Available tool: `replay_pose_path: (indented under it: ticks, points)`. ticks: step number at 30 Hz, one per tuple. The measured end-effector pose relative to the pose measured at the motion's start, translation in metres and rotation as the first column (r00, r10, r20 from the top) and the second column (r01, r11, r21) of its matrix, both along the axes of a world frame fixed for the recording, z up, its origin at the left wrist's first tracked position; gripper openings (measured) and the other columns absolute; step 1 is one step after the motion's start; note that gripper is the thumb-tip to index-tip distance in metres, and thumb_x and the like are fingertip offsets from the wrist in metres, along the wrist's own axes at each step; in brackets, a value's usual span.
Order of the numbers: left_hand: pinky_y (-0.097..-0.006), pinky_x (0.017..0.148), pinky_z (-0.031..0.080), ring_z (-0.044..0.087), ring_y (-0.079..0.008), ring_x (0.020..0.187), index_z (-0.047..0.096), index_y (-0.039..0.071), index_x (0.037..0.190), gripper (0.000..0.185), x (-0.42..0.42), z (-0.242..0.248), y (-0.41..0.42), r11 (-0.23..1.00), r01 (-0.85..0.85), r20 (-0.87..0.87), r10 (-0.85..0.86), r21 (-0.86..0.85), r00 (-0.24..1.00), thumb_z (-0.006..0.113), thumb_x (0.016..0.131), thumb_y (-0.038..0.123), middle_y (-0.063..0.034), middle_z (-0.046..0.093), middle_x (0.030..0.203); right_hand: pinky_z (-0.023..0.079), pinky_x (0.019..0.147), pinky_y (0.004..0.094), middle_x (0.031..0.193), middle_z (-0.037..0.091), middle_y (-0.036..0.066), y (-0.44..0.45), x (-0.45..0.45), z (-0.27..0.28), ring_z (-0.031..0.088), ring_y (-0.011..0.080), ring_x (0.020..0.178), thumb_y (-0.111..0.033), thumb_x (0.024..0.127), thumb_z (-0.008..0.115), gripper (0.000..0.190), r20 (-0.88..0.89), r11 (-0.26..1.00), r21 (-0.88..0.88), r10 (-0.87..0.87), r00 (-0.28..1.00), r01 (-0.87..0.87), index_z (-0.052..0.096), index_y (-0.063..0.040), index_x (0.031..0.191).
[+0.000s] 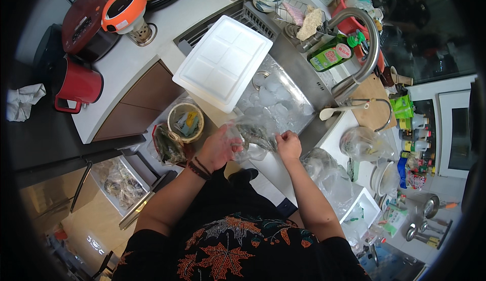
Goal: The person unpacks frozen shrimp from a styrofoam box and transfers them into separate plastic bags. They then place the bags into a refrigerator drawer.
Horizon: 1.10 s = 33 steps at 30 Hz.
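Note:
Between my two hands is a clear plastic bag (253,133) with dark grey-green contents that look like shrimp. My left hand (217,149) grips its left side, and the film covers part of the fingers. The fingertips of my right hand (289,145) pinch the bag's right edge. Just beyond the bag, chunks of ice (271,91) lie in the stainless steel sink (300,68). A white foam box lid (224,63) rests slantwise over the sink's left part, hiding some of the basin and a grey drain rack (256,19).
A curved faucet (374,49) arches over the sink's right side, near a green dish soap bottle (329,55). Plastic bags (330,176) and a white foam box (360,207) crowd the right counter. At lower left, a freezer drawer (123,182) stands pulled out beside a waste bin (186,138).

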<state>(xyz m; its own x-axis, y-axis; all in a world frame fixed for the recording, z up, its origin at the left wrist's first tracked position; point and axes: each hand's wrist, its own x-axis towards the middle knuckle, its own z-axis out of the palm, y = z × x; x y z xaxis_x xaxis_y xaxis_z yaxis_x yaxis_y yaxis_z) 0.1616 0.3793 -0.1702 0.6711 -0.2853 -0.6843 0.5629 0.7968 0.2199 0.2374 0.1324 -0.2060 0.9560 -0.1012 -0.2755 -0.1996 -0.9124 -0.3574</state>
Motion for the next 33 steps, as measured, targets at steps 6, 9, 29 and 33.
replay_pose_path:
  ticks: [6,9,29,33]
  points:
    - [-0.037,0.059,0.049,0.059,-0.0219,0.072,0.039,0.025,0.133,0.039,0.0,0.011,0.0,1.0,-0.003,-0.019,0.003,0.013,1.0,0.038,0.1,0.046,-0.0109,0.057,0.093,0.051,0.071,0.038,0.084,0.059,0.01,0.005,-0.022,0.011,0.063,0.028,0.076,-0.041,0.077,0.072,0.033,0.126,0.973,0.183,0.119,0.985,-0.141,0.072,-0.009,0.084]
    - [-0.0351,0.057,0.049,0.059,-0.021,0.071,0.038,0.024,0.134,0.04,0.0,0.006,-0.005,0.999,0.028,0.005,-0.028,0.037,1.0,0.035,0.1,0.046,-0.0099,0.058,0.091,0.051,0.071,0.0381,0.083,0.059,0.009,0.021,-0.017,0.01,0.063,0.0281,0.077,-0.039,0.077,0.072,0.03,0.122,0.99,0.02,0.136,0.983,-0.139,0.073,-0.011,0.087]
    - [-0.04,0.076,0.047,0.058,-0.0331,0.076,0.061,0.007,0.122,0.036,0.009,0.042,0.015,0.094,-0.183,0.2,-0.655,0.979,0.728,0.045,0.097,0.026,-0.0185,0.061,0.079,0.033,0.042,0.0196,0.058,0.052,-0.002,-0.05,0.036,0.179,0.043,0.0062,0.045,-0.01,0.082,0.069,0.021,-0.59,0.377,0.75,0.007,0.808,0.544,0.056,-0.009,0.066]
    - [-0.0399,0.074,0.047,0.057,-0.0348,0.073,0.061,0.005,0.121,0.035,0.014,0.059,0.015,0.022,-0.211,0.169,-0.681,0.977,0.713,0.047,0.095,0.024,-0.0204,0.06,0.077,0.033,0.042,0.0202,0.058,0.053,-0.001,-0.046,0.031,0.191,0.043,0.007,0.046,-0.013,0.082,0.071,0.023,-0.571,0.369,0.767,0.019,0.821,0.525,0.056,-0.01,0.065]
